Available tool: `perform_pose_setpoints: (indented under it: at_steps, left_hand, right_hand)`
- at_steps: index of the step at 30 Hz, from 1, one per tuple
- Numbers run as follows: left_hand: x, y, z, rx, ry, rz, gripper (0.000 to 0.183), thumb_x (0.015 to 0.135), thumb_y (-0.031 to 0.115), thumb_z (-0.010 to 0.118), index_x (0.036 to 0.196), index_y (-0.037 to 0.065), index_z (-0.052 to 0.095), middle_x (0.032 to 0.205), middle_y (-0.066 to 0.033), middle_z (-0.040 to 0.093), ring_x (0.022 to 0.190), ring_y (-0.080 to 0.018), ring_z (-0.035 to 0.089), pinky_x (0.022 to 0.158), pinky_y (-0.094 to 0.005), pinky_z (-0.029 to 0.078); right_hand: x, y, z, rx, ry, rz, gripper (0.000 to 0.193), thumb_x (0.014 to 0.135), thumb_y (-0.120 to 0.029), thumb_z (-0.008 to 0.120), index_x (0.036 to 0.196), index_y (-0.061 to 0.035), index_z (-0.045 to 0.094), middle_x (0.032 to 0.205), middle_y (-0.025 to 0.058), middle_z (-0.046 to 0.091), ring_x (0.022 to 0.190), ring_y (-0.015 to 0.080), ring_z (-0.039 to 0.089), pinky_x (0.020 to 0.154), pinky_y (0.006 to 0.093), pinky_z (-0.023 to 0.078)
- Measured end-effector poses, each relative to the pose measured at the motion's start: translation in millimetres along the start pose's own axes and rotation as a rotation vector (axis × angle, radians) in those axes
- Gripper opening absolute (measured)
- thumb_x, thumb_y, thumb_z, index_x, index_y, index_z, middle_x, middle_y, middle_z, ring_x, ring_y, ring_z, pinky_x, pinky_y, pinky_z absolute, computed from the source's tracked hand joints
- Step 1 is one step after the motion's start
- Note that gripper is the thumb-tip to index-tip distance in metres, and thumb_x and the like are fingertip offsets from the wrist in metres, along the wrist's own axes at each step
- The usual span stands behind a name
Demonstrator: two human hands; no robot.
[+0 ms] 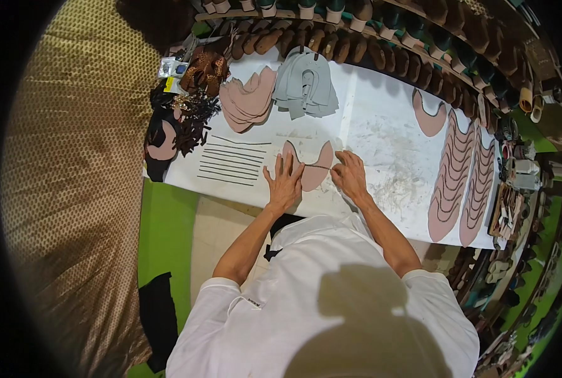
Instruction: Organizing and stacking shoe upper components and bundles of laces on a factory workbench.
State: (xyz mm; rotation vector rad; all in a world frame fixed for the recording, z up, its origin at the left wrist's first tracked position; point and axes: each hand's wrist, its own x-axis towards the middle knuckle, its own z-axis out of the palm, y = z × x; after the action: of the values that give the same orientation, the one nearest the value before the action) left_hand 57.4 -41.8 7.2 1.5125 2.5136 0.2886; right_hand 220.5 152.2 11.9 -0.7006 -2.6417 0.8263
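Note:
A pink U-shaped shoe-upper piece lies on the white table in front of me. My left hand rests on its left part with fingers spread. A thin dark strip crosses the piece, from the left fingertips toward my right hand. My right hand is at the piece's right edge, thumb and forefinger pinched on the strip's end. Left of my hands, several more dark strips lie in parallel rows.
Stacked pink pieces and grey pieces sit farther back. Two overlapping rows of dark-edged pink pieces run down the right side, near a single piece. Shoe lasts line the back; brown and black scraps crowd the left.

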Motion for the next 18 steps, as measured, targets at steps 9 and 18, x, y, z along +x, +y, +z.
perform_pose_setpoints:
  at_steps: [9, 18]
  left_hand:
    - [-1, 6, 3, -0.025, 0.004, -0.037, 0.063, 0.090, 0.020, 0.066, 0.151, 0.026, 0.053, 0.173, -0.0151, 0.019, 0.158, -0.0431, 0.014, 0.111, -0.0820, 0.010]
    - [7, 5, -10, 0.110, -0.031, 0.105, 0.062, 0.089, 0.019, 0.070, 0.148, 0.020, 0.053, 0.173, -0.0135, 0.017, 0.158, -0.0393, 0.015, 0.114, -0.0783, 0.011]
  right_hand:
    - [14, 10, -6, 0.067, -0.018, 0.053, 0.019, 0.080, -0.022, 0.076, 0.082, -0.0032, 0.078, 0.137, 0.0171, 0.062, 0.137, 0.0402, 0.047, 0.114, 0.0502, 0.035]
    - [23, 24, -2, 0.055, -0.083, 0.035, 0.019, 0.079, -0.023, 0.077, 0.089, -0.0073, 0.078, 0.145, 0.0136, 0.057, 0.144, 0.0430, 0.039, 0.117, 0.0531, 0.031]
